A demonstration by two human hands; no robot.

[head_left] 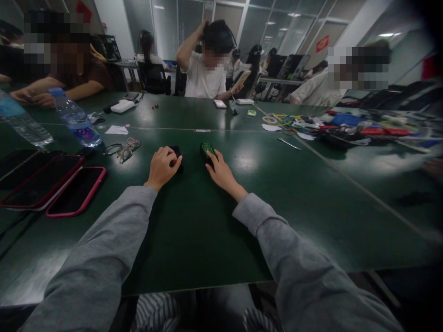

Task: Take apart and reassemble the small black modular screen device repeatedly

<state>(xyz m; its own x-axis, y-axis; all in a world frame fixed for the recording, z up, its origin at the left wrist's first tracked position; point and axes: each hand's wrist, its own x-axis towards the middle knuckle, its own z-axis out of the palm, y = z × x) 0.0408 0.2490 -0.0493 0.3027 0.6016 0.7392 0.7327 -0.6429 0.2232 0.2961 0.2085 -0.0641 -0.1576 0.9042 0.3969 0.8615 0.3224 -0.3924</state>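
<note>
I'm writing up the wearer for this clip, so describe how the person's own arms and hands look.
The left hand and right hand wear no gloves. Both sleeves are long, loose, grey and softly creased, ending in plain cuffs. No watch, cable or printed marking shows on either side.

Shows a green circuit board face up in a black housing, set lengthwise on the dark green tabletop. To the left, near but apart, shows a black piece, largely hidden.
</note>
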